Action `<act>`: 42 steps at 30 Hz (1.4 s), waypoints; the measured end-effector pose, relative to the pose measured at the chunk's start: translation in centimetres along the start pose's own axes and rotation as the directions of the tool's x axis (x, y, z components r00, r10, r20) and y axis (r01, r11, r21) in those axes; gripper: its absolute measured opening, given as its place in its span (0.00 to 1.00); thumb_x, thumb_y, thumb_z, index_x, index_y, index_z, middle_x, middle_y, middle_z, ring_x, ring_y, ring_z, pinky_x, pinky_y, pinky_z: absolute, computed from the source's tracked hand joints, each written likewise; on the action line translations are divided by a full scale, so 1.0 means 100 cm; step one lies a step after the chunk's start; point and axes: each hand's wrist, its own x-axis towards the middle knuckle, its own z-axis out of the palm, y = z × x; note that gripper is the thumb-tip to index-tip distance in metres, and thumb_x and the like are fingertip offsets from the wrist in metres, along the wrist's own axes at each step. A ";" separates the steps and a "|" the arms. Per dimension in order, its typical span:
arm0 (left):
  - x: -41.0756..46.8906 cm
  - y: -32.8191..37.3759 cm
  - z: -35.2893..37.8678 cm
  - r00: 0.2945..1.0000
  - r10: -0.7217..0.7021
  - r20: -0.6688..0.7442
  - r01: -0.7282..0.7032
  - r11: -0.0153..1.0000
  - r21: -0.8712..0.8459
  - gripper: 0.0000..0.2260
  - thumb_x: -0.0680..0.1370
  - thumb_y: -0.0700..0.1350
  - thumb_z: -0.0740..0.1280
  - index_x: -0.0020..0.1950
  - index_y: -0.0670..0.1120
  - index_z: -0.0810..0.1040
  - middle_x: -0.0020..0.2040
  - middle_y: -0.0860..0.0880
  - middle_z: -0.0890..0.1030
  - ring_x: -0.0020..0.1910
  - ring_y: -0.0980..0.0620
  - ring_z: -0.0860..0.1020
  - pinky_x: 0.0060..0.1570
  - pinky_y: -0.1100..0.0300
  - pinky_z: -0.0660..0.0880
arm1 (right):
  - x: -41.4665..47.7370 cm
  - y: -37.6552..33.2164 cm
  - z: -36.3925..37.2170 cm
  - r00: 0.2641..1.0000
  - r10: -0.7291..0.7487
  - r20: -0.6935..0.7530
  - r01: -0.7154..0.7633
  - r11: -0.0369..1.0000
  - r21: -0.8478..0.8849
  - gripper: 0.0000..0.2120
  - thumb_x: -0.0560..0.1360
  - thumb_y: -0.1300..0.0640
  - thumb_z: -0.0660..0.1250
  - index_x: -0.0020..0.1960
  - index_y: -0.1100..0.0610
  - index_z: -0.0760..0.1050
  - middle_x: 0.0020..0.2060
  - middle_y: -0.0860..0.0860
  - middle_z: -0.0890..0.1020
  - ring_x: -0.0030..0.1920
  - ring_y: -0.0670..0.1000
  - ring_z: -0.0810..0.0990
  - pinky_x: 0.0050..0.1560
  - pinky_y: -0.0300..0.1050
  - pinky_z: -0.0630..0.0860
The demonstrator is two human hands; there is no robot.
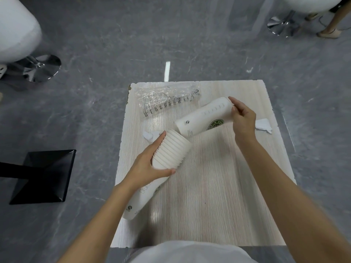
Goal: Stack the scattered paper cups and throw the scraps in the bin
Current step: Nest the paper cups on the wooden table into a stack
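My left hand (147, 167) grips a long stack of white paper cups (171, 150), tilted with its ribbed rims pointing up and right. A second stack of white paper cups (203, 115) with a green logo is held at its rim end by my right hand (242, 119). The base of that second stack sits at the open mouth of the first. Two crumpled white paper scraps lie on the table: one scrap (149, 135) just beyond my left hand, another scrap (264, 126) to the right of my right hand.
A clear plastic cup sleeve (165, 100) with black print lies at the far left of the pale wooden table (218, 196). Chrome stool bases (40, 68) stand on the grey floor at far left and far right, a black square table base (45, 175) at left. A person's foot (328, 33) shows at top right.
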 end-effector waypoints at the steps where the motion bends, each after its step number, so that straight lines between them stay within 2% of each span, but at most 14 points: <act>1: -0.001 0.001 0.001 1.000 0.005 0.002 -0.005 1.000 -0.004 0.47 0.66 0.52 0.80 0.74 0.72 0.53 0.67 0.71 0.65 0.64 0.70 0.66 0.59 0.66 0.67 | -0.005 -0.002 0.001 0.999 -0.018 0.029 0.018 1.000 -0.006 0.17 0.78 0.68 0.57 0.62 0.58 0.77 0.57 0.48 0.80 0.56 0.37 0.75 0.54 0.29 0.71; 5: -0.004 0.007 0.004 0.999 0.034 0.015 -0.033 0.999 -0.011 0.47 0.66 0.53 0.79 0.74 0.71 0.54 0.69 0.73 0.63 0.67 0.70 0.65 0.64 0.62 0.67 | -0.027 -0.009 0.008 0.988 -0.081 0.135 0.084 0.996 -0.019 0.17 0.77 0.70 0.58 0.60 0.59 0.77 0.56 0.49 0.81 0.55 0.35 0.76 0.54 0.28 0.71; 9: -0.007 0.011 0.006 0.999 0.047 0.023 -0.046 0.999 -0.011 0.47 0.66 0.52 0.79 0.75 0.70 0.53 0.68 0.72 0.65 0.65 0.72 0.65 0.63 0.62 0.68 | -0.055 -0.014 0.020 0.953 -0.130 0.273 0.135 0.991 0.003 0.17 0.77 0.71 0.57 0.61 0.59 0.76 0.56 0.49 0.80 0.53 0.33 0.77 0.53 0.27 0.71; 14: -0.009 0.016 0.008 0.998 0.068 -0.010 -0.068 0.998 -0.007 0.47 0.66 0.54 0.79 0.75 0.70 0.53 0.67 0.73 0.64 0.65 0.73 0.65 0.58 0.70 0.66 | -0.087 -0.003 0.029 0.886 -0.175 0.429 0.205 0.979 -0.024 0.17 0.78 0.69 0.58 0.59 0.53 0.78 0.58 0.49 0.81 0.61 0.44 0.76 0.61 0.39 0.72; 18: -0.012 0.019 0.009 0.996 0.084 -0.010 -0.085 0.996 -0.021 0.47 0.67 0.54 0.79 0.75 0.69 0.52 0.69 0.72 0.63 0.65 0.72 0.65 0.60 0.70 0.66 | -0.104 -0.007 0.031 0.887 -0.151 0.437 0.190 0.981 -0.047 0.15 0.80 0.61 0.60 0.64 0.50 0.75 0.63 0.46 0.77 0.64 0.42 0.74 0.63 0.37 0.71; 22: -0.015 0.022 0.012 0.997 0.073 -0.014 -0.074 0.996 -0.057 0.47 0.67 0.53 0.79 0.76 0.68 0.53 0.66 0.71 0.66 0.62 0.72 0.67 0.57 0.71 0.69 | -0.114 -0.010 0.035 0.893 -0.145 0.426 0.185 0.981 -0.055 0.15 0.79 0.56 0.62 0.65 0.49 0.73 0.61 0.39 0.76 0.61 0.33 0.72 0.57 0.27 0.70; 25: -0.016 0.023 0.013 0.997 0.074 -0.020 -0.076 0.994 -0.083 0.46 0.66 0.53 0.79 0.76 0.67 0.54 0.65 0.70 0.68 0.60 0.73 0.68 0.52 0.75 0.70 | -0.122 -0.009 0.040 0.908 -0.141 0.394 0.166 0.986 -0.032 0.15 0.78 0.57 0.64 0.64 0.51 0.75 0.59 0.41 0.78 0.60 0.36 0.74 0.57 0.32 0.73; 29: -0.017 0.024 0.014 0.997 0.074 -0.026 -0.077 0.987 -0.139 0.46 0.67 0.51 0.79 0.76 0.65 0.55 0.65 0.68 0.69 0.60 0.73 0.69 0.51 0.77 0.70 | -0.125 -0.009 0.043 0.915 -0.134 0.381 0.175 0.982 -0.075 0.16 0.77 0.54 0.64 0.65 0.50 0.75 0.59 0.43 0.78 0.60 0.41 0.75 0.60 0.43 0.74; 31: -0.016 0.026 0.014 0.996 0.073 -0.042 -0.079 0.983 -0.164 0.46 0.67 0.52 0.79 0.76 0.66 0.55 0.67 0.66 0.69 0.62 0.71 0.70 0.54 0.75 0.70 | -0.124 -0.013 0.044 0.904 -0.138 0.404 0.203 0.971 -0.124 0.18 0.76 0.49 0.63 0.66 0.45 0.72 0.60 0.41 0.76 0.61 0.42 0.73 0.61 0.45 0.73; 33: -0.014 0.028 0.014 0.996 0.069 -0.064 -0.080 0.977 -0.199 0.46 0.66 0.51 0.80 0.76 0.66 0.55 0.70 0.64 0.69 0.64 0.68 0.70 0.56 0.74 0.71 | -0.125 -0.017 0.045 0.902 -0.126 0.412 0.197 0.971 -0.135 0.23 0.75 0.48 0.63 0.70 0.44 0.66 0.65 0.41 0.71 0.65 0.41 0.68 0.62 0.39 0.69; 35: -0.012 0.030 0.013 0.994 0.054 -0.098 -0.076 0.967 -0.245 0.47 0.66 0.49 0.80 0.75 0.68 0.55 0.69 0.64 0.69 0.63 0.69 0.71 0.54 0.75 0.71 | -0.127 -0.019 0.047 0.914 -0.064 0.400 0.125 0.984 -0.127 0.31 0.76 0.49 0.66 0.74 0.43 0.57 0.70 0.40 0.63 0.68 0.38 0.63 0.62 0.34 0.63; 37: -0.011 0.030 0.012 0.992 0.036 -0.124 -0.069 0.958 -0.277 0.47 0.65 0.49 0.81 0.75 0.68 0.56 0.67 0.66 0.70 0.61 0.70 0.72 0.54 0.73 0.72 | -0.129 -0.019 0.048 0.918 0.020 0.397 0.027 0.993 -0.112 0.38 0.73 0.48 0.68 0.76 0.43 0.49 0.70 0.40 0.60 0.69 0.40 0.61 0.65 0.39 0.64; 40: -0.009 0.029 0.010 0.991 0.021 -0.129 -0.060 0.950 -0.307 0.48 0.65 0.48 0.81 0.76 0.64 0.57 0.64 0.67 0.73 0.60 0.67 0.74 0.58 0.63 0.76 | -0.129 -0.017 0.050 0.896 0.111 0.430 -0.076 0.992 -0.099 0.45 0.71 0.47 0.71 0.77 0.44 0.44 0.70 0.42 0.62 0.66 0.44 0.67 0.56 0.33 0.70; 42: -0.007 0.030 0.009 0.990 0.029 -0.136 -0.072 0.945 -0.320 0.47 0.65 0.46 0.81 0.76 0.61 0.59 0.62 0.67 0.74 0.61 0.66 0.74 0.56 0.62 0.76 | -0.128 -0.016 0.052 0.882 0.118 0.456 -0.091 0.993 -0.081 0.46 0.67 0.42 0.74 0.76 0.44 0.49 0.69 0.40 0.67 0.63 0.44 0.73 0.57 0.39 0.75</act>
